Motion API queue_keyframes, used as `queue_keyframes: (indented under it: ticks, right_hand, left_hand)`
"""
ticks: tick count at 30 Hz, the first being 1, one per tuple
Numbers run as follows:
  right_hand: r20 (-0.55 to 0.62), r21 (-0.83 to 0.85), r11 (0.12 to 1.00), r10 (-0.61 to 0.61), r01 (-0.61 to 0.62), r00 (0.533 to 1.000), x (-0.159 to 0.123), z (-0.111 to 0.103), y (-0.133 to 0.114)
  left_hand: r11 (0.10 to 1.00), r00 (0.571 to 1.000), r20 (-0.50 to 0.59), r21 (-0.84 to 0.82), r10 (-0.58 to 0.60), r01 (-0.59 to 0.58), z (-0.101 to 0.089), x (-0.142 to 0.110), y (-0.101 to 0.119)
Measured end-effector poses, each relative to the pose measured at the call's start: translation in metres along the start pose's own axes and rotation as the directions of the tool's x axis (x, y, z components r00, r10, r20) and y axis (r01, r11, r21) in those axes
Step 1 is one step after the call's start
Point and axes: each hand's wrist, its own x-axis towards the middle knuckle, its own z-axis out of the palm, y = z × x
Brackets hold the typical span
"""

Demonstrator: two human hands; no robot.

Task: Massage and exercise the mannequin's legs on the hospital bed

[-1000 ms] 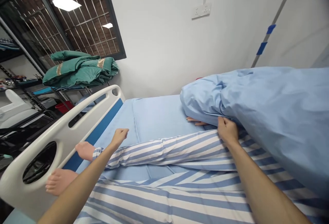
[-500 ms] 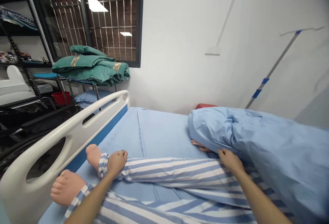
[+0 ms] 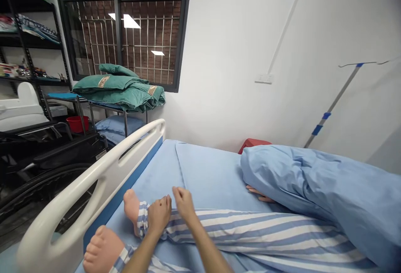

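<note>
A manikin lies on the bed in blue-and-white striped pyjamas, its bare feet [image 3: 131, 208] near the white side rail. My left hand [image 3: 159, 213] is curled over the striped trouser cuff [image 3: 143, 218] at the ankle. My right hand [image 3: 184, 203] sits just beside it, above the striped trouser leg [image 3: 250, 229], its fingers holding nothing. The second foot [image 3: 102, 250] lies nearer to me, at the bottom of the view. A light blue blanket [image 3: 319, 193] covers the manikin's upper body, with only its fingers [image 3: 260, 193] showing beneath the edge.
A white bed rail [image 3: 94, 185] runs along the left of the blue mattress [image 3: 209, 172]. Beyond it stand a wheelchair [image 3: 46, 172] and a metal cart [image 3: 119, 108] stacked with folded green blankets. A red object [image 3: 254, 144] sits at the bed head.
My right hand has let go of the blanket edge and moved left to the trouser leg near my left hand. The view has tilted upward and levelled.
</note>
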Motion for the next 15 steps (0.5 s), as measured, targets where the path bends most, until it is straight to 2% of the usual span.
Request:
queue_keyframes:
  ticks: [2,4,5,8,11,13,15]
  right_hand:
    - [-0.092,0.073,0.994,0.082,-0.075,0.992,-0.007,0.038,-0.001]
    - [-0.174,0.117,0.984,0.157,-0.138,0.972,-0.013,0.052,0.005]
    - [-0.178,0.135,0.979,0.176,-0.153,0.968,-0.015,0.053,0.008]
    - [-0.086,0.192,0.968,0.179,-0.16,0.98,-0.016,0.046,0.011]
    - [-0.08,0.196,0.969,0.171,-0.153,0.982,-0.016,0.044,0.009]
    - [-0.107,0.155,0.979,0.15,-0.133,0.983,-0.017,0.046,0.008]
    - [-0.111,0.113,0.988,0.122,-0.11,0.986,-0.019,0.047,0.008]
  left_hand:
    - [1.0,1.0,0.007,-0.006,-0.007,0.007,0.002,0.001,-0.003]
    - [1.0,1.0,0.011,-0.019,0.004,-0.004,0.005,0.001,-0.006]
    - [1.0,1.0,0.005,-0.03,0.008,-0.008,0.007,0.002,-0.006]
    - [0.995,0.999,-0.052,-0.096,-0.008,0.003,0.011,0.004,-0.008]
    - [0.953,0.991,-0.115,-0.302,-0.063,0.026,0.008,0.008,-0.009]
    - [0.857,0.985,-0.14,-0.515,-0.1,0.014,0.0,0.011,-0.009]
    - [0.718,0.974,-0.171,-0.696,-0.151,-0.011,-0.01,0.013,-0.006]
